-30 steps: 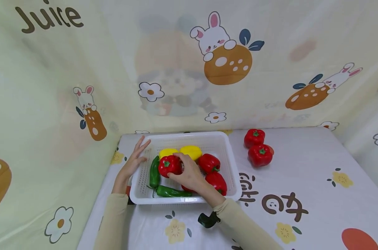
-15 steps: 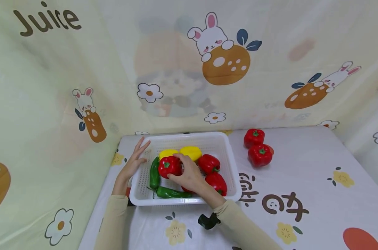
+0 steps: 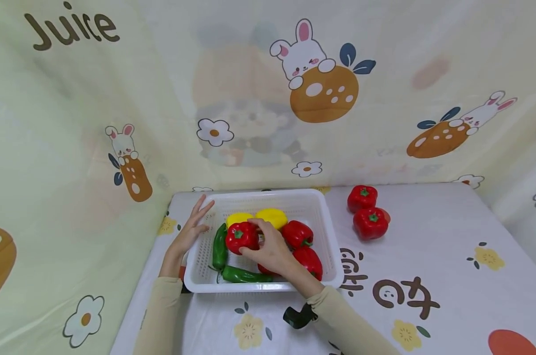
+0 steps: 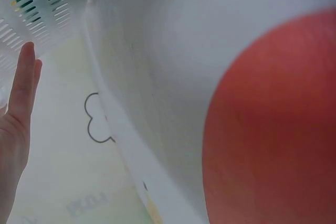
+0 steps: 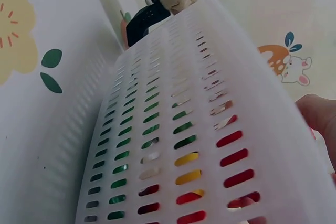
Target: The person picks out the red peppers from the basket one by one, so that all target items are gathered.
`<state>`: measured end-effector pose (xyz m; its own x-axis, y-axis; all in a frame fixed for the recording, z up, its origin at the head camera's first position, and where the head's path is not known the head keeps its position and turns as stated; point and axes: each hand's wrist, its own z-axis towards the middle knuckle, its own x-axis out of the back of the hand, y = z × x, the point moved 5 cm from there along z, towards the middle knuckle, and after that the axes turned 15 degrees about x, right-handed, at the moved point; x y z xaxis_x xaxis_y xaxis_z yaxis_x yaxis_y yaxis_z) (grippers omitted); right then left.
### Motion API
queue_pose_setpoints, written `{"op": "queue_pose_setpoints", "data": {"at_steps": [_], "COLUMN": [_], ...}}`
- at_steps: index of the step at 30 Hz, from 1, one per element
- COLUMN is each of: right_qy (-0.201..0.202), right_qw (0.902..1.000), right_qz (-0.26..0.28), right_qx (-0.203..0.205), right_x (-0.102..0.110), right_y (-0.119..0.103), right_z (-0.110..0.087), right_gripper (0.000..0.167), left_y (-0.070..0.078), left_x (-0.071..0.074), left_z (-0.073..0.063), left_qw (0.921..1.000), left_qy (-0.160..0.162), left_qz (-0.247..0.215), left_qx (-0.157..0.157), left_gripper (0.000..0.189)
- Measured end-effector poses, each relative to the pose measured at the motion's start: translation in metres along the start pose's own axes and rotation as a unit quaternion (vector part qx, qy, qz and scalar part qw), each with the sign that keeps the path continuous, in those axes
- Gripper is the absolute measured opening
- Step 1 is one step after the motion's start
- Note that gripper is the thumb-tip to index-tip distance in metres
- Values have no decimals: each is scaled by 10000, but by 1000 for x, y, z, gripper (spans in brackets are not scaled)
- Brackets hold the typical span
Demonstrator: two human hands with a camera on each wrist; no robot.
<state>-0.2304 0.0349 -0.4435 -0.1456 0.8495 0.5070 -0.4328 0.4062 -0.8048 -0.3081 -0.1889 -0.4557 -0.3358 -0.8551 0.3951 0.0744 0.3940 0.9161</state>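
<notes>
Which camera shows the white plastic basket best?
The head camera: it looks down into the white rectangular plastic basket, showing nearly its whole rim. The left wrist camera catches only a slotted piece in the picture's upper-left corner; the right wrist camera shows one slotted side up close.

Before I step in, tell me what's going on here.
A person's right grip holds a red pepper in or just above a white basket. The left grip, spread out, is at the basket's left side. The basket also has green peppers, yellow items and other red peppers in it. Two red peppers sit outside, to its right.
</notes>
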Motion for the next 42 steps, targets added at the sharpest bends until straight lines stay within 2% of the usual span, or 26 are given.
{"op": "queue_pose_setpoints", "data": {"at_steps": [9,20,25,33,38,42], "right_qy": [122,347,450,511,564,674], "right_qw": [9984,9975,9967,9945,9933,9933], "right_qz": [556,520,584,824,864,826], "right_qx": [6,-341,-347,-392,-513,-439], "right_x": [17,44,57,78,86,93], "right_y": [-1,6,9,13,18,23], "right_z": [-5,-16,-20,-25,-28,-31], "right_gripper": [73,70,68,69,70,70], "left_y": [0,3,2,0,0,0], "left_x": [-1,0,-1,-2,-1,-1], "left_z": [0,-1,-1,-1,0,-1], "left_qw": [10000,9999,10000,9999,9999,10000], "left_qy": [11,21,15,-35,-56,-47], "left_qz": [27,98,79,-30,-15,3], "left_qx": [5,-42,5,-133,-105,-51], "left_gripper": [63,63,64,65,64,65]}}
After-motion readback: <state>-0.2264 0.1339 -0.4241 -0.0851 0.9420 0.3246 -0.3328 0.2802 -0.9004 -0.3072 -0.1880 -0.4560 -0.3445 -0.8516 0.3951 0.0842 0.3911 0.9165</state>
